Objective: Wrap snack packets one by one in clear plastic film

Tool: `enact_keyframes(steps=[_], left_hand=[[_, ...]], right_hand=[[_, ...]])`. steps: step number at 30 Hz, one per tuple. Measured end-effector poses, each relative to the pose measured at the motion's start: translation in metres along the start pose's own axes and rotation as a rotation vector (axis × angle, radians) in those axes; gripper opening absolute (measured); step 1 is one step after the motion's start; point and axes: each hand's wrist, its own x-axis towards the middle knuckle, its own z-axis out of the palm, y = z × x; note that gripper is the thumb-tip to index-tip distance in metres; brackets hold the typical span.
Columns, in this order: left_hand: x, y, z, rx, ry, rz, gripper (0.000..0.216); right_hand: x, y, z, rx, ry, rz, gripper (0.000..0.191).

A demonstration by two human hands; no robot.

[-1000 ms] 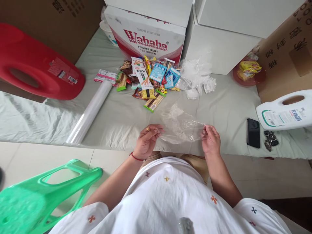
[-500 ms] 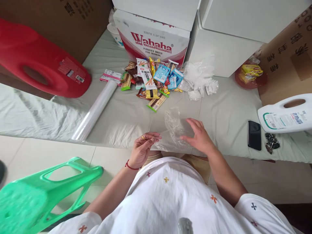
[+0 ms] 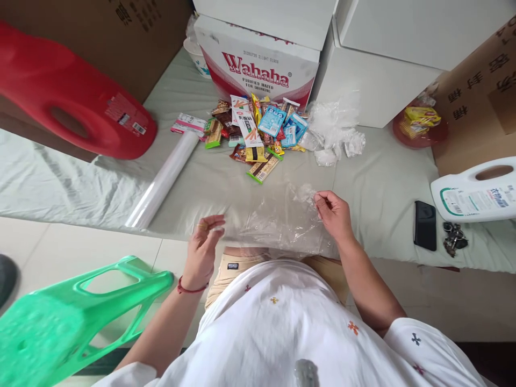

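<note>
A clear, crinkled plastic bag [image 3: 270,223] lies at the front edge of the cloth-covered surface [image 3: 374,183], in front of my lap. My right hand [image 3: 334,214] pinches its upper right part between thumb and fingers. To the left of the bag, my left hand [image 3: 205,250] hovers at the edge with thumb and fingers apart, holding nothing that I can see. Beyond the bag is a heap of wrapped snacks [image 3: 252,129], with a striped bar [image 3: 264,168] nearest to me. Crumpled clear plastic bags [image 3: 334,129] lie right of the heap.
A clear plastic roll [image 3: 163,180] lies at the left, near a red jug [image 3: 76,102]. At the right are a phone [image 3: 425,226], keys [image 3: 454,238] and a white bottle [image 3: 475,191]. Boxes [image 3: 258,59] line the back. A green stool [image 3: 80,317] stands lower left.
My left hand has come away from the bag and moved left. My right hand has closed on the plastic, which is now spread wider. The view has shifted slightly.
</note>
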Motion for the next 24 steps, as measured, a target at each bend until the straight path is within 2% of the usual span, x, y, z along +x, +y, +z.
enact_keyframes(steps=[2,5,7,8,11,14,16,18,21,22,24], left_hand=[[0.008,0.012,0.016,0.090,0.034,0.072,0.050],[0.027,0.028,0.054,0.242,-0.065,0.088,0.075],[0.043,0.034,0.079,0.379,-0.110,0.092,0.083],[0.052,0.035,0.089,0.436,-0.134,0.090,0.076],[0.074,0.033,0.106,0.579,-0.148,0.122,0.030],[0.084,0.026,0.104,0.654,-0.029,0.216,0.034],[0.085,0.021,0.097,0.663,0.030,0.239,0.038],[0.084,0.017,0.090,0.660,0.051,0.205,0.040],[0.080,0.015,0.080,0.592,0.144,0.190,0.022],[0.078,0.018,0.076,0.570,0.210,0.240,0.022],[0.072,0.028,0.070,0.554,0.341,0.416,0.035]], right_hand=[[-0.004,-0.001,0.003,-0.025,-0.013,-0.014,0.031],[-0.009,0.000,0.006,-0.056,-0.025,-0.027,0.031],[-0.010,0.003,0.005,-0.063,-0.031,-0.031,0.030],[-0.009,0.005,0.003,-0.058,-0.029,-0.027,0.030],[-0.004,0.019,-0.005,-0.006,0.042,0.025,0.031],[0.003,0.039,-0.019,0.017,0.206,0.083,0.033],[0.007,0.053,-0.027,-0.014,0.262,0.105,0.034],[0.010,0.064,-0.032,-0.054,0.256,0.120,0.035],[0.012,0.071,-0.031,-0.109,0.226,0.105,0.038],[0.012,0.071,-0.030,-0.123,0.216,0.088,0.039],[0.012,0.069,-0.027,-0.133,0.190,0.042,0.040]])
